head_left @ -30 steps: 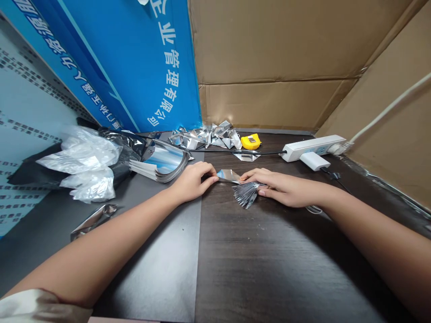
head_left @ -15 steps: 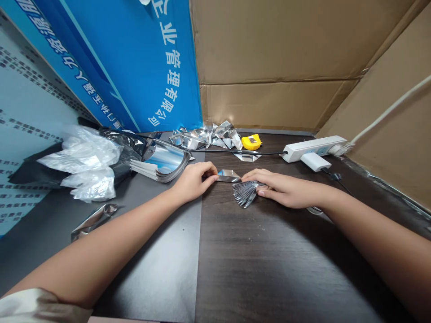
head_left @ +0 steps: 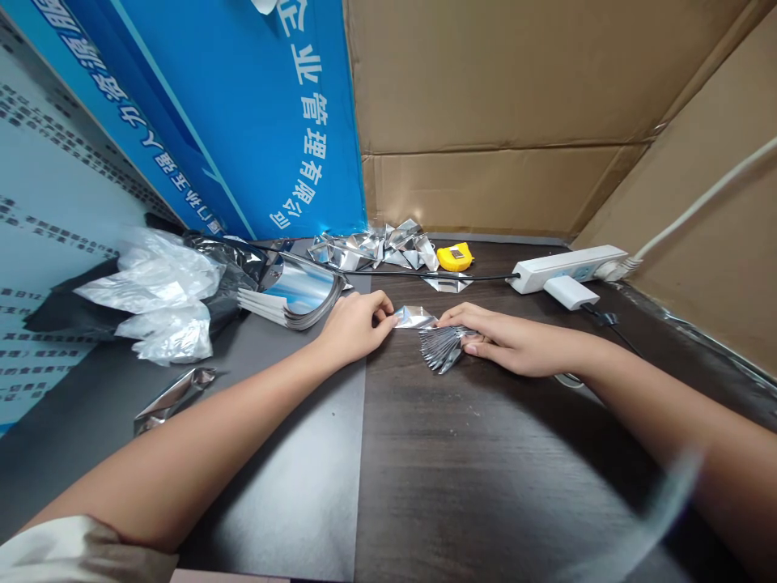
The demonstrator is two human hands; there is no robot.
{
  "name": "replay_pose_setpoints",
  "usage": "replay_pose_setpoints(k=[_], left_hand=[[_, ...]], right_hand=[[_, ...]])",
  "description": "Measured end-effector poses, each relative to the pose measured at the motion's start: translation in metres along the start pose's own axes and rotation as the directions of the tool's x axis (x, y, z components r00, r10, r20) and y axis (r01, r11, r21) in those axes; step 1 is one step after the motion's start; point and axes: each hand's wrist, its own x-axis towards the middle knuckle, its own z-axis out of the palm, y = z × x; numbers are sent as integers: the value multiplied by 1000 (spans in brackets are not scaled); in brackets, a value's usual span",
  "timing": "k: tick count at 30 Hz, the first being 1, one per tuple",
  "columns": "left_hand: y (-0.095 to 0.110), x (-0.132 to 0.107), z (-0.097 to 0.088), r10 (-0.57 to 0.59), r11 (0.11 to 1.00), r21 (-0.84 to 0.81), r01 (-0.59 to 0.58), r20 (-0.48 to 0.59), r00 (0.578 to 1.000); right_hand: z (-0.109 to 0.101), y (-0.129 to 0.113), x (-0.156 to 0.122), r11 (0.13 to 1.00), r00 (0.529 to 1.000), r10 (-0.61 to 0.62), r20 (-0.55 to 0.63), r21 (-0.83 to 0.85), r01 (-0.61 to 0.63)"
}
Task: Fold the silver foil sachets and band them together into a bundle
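My left hand (head_left: 358, 325) has its thumb and forefinger at the left end of a small folded piece of silver foil (head_left: 415, 317), which lies on the dark table. At that foil's right end are the fingertips of my right hand (head_left: 494, 336). The same hand grips a fanned stack of thin silver foil pieces (head_left: 442, 350) between thumb and fingers, its loose ends spread to the left. Behind the hands is a pile of folded silver foil pieces (head_left: 404, 243), and one flat piece (head_left: 447, 282) lies apart near a yellow tape measure (head_left: 455, 257).
A curved stack of silver sheets (head_left: 303, 287) stands left of centre, beside clear plastic bags (head_left: 161, 283). A foil strip (head_left: 173, 401) lies by my left forearm. At right is a white power strip (head_left: 564, 263) with a charger (head_left: 571, 293). Something translucent and blurred (head_left: 659, 518) crosses the lower right.
The foil piece between my hands now shows a broader, brighter face. My left hand has shifted very slightly right. A blurred translucent shape has appeared at lower right.
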Motion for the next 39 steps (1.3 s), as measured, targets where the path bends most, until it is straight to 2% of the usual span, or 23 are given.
replay_pose_setpoints(k=[4,8,15,19,25,28,32,36,39], left_hand=[[-1,1,0,-88,996,-7,88,-2,996],[2,0,2,-71,990,114,79,-74,995],[19,-3,2,-256,951,183,251,1,967],[24,-5,4,-287,943,182,280,12,958],[24,-6,5,-214,973,90,211,22,977],[19,-6,5,-178,980,-88,178,14,984],[10,-7,6,-92,943,-322,86,-2,996],[5,-8,6,61,936,-347,-65,-22,998],[5,-8,6,108,939,-321,-119,-52,993]], right_hand=[[-1,-1,0,1000,1000,24,11,1,-24],[-3,-1,1,1000,999,18,28,-4,-18],[6,-6,4,1000,1000,12,-10,-22,-12],[11,-9,7,999,999,47,-16,-25,-48],[14,-10,11,1000,996,16,-85,-4,-17],[16,-10,10,1000,991,24,-128,-5,-25],[19,-8,8,1000,987,11,-162,-13,-14],[23,-4,6,998,980,-59,-191,-25,55],[25,-2,5,996,977,-92,-191,-35,87]])
